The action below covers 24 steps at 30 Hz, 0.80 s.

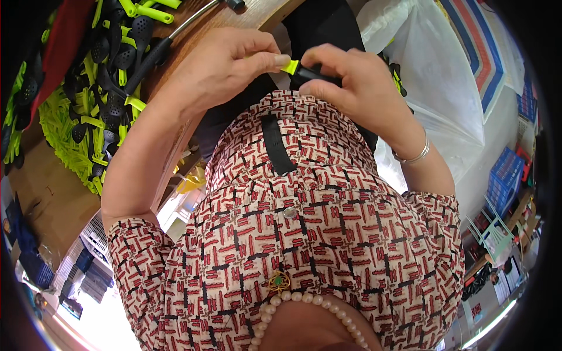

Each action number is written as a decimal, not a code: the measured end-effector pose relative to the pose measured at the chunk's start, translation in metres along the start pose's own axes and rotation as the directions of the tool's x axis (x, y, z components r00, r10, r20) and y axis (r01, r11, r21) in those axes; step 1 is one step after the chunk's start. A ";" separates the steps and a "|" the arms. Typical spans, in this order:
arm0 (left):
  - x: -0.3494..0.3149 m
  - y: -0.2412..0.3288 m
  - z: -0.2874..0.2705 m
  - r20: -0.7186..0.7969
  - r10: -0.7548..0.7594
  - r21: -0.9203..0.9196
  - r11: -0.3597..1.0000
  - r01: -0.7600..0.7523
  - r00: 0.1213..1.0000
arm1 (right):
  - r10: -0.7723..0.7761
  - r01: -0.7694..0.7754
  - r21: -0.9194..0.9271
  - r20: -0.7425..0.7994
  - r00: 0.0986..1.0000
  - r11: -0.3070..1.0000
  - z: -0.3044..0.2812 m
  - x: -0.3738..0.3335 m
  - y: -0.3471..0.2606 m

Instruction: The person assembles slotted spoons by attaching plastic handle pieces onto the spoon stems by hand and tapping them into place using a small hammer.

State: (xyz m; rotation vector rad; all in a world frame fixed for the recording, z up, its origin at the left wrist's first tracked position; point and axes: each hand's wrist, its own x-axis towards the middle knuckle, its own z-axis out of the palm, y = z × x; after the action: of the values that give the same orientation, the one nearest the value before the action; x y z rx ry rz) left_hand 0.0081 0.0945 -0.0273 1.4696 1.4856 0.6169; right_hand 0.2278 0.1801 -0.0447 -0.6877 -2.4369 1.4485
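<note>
My left hand (pixel 234 65) pinches the lime-green end of a black-and-green utensil part (pixel 310 75) between thumb and fingers. On its black side, my right hand (pixel 360 88) is closed around the part, with the thumb below and the fingers curled over the top. Much of the piece is hidden by my fingers, so its full shape cannot be made out. Both hands are held over my lap, just off the edge of the wooden table (pixel 275 20).
Left of my left arm lie many black slotted spoons (pixel 124 57) and a heap of lime-green handles (pixel 61 126). A black-handled tool with a metal shaft (pixel 190 23) lies beside them. White plastic sheeting (pixel 433 88) is at right, with a blue crate (pixel 504 172) beyond.
</note>
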 end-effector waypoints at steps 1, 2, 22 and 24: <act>-0.001 0.003 -0.001 0.018 -0.125 -0.085 0.988 0.126 0.992 | -0.247 0.185 -0.345 -0.144 0.958 0.920 -0.001 -0.001 -0.002; -0.001 0.002 -0.002 0.014 -0.124 -0.084 0.989 0.125 0.992 | -0.255 0.196 -0.311 -0.160 0.954 0.930 0.000 -0.002 -0.003; -0.004 0.002 -0.007 -0.136 0.289 0.352 0.908 -0.227 0.948 | 0.249 -0.452 0.787 0.379 0.891 0.419 0.004 0.005 -0.001; -0.001 0.000 -0.009 -0.135 0.263 0.359 0.912 -0.200 0.955 | 0.236 -0.431 0.760 0.360 0.902 0.487 0.007 0.007 0.003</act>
State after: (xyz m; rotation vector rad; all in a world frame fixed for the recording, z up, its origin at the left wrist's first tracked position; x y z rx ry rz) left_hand -0.0002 0.0954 -0.0232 1.9239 1.6301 0.6731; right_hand 0.2199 0.1792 -0.0513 -0.8007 -1.3800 2.6529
